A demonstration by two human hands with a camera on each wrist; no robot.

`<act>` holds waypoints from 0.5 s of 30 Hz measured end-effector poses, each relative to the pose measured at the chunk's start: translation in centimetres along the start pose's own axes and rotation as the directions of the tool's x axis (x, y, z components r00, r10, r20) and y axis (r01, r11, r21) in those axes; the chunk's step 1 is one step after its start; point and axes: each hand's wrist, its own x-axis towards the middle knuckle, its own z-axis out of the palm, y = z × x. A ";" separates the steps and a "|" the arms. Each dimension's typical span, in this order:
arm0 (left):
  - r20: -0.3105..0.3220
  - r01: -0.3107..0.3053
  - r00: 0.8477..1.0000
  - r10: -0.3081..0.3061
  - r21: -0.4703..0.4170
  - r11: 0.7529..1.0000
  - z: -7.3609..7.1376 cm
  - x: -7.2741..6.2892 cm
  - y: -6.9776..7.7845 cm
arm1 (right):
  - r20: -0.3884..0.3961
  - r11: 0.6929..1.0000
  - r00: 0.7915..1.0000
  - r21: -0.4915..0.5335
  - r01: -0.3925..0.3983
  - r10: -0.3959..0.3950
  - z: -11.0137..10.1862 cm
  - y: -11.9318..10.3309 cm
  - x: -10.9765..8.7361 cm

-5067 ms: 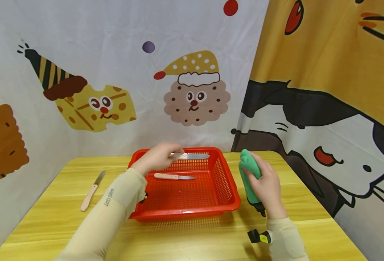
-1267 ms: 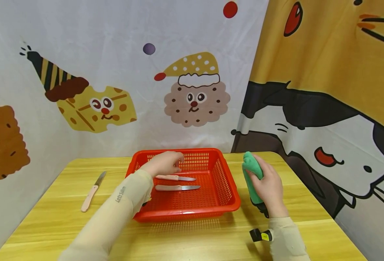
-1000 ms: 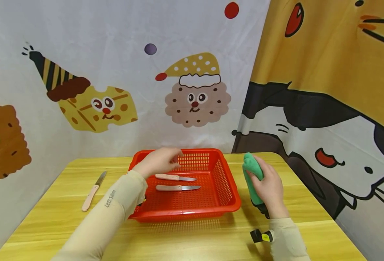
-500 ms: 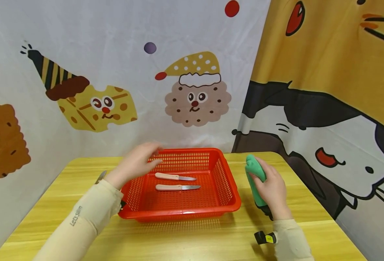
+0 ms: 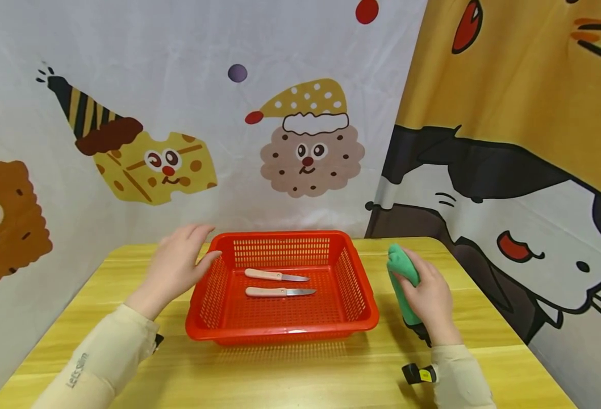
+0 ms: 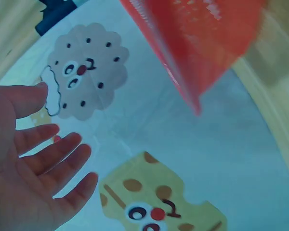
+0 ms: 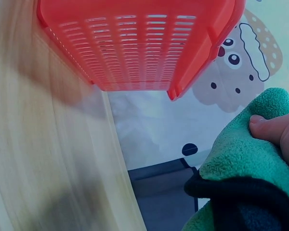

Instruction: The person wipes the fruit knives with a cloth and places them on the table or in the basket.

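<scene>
My left hand (image 5: 178, 267) is spread, fingers and thumb apart, in the air at the left of the red basket (image 5: 282, 335); the left wrist view shows its bare palm (image 6: 19, 178). Inside the basket two small knives with pale handles lie side by side, the rear knife (image 5: 276, 275) and the front knife (image 5: 280, 292), blades to the right. My right hand (image 5: 433, 295) grips a folded green cloth (image 5: 403, 272) right of the basket. In the right wrist view the thumb presses the fuzzy cloth (image 7: 250, 149), which has a dark border.
The basket stands in the middle of a light wooden table (image 5: 290, 380). Behind it hangs a white curtain with cartoon prints (image 5: 311, 162), and a yellow and black printed one (image 5: 484, 85) is on the right. Small black wrist cameras sit at my sleeves.
A second knife was laid down in the basket and my left hand let it go, then moved left out of the basket. It now hides the knife seen earlier on the table's left.
</scene>
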 end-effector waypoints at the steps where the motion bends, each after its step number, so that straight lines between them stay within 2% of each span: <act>1: -0.013 0.006 1.000 -0.006 0.016 1.000 0.0 -0.3 -0.2 | 0.002 1.000 1.000 0.000 -0.002 0.002 0.0 0.0 0.0; 7: -0.049 0.060 0.997 -0.056 0.072 0.996 0.2 -2.0 -1.8 | 0.017 1.000 1.000 0.005 -0.010 0.010 -0.1 0.0 0.0; 15: -0.064 0.134 0.990 -0.126 0.136 0.982 1.6 -4.2 -5.1 | 0.030 0.999 0.999 -0.008 -0.032 0.032 0.0 0.0 0.0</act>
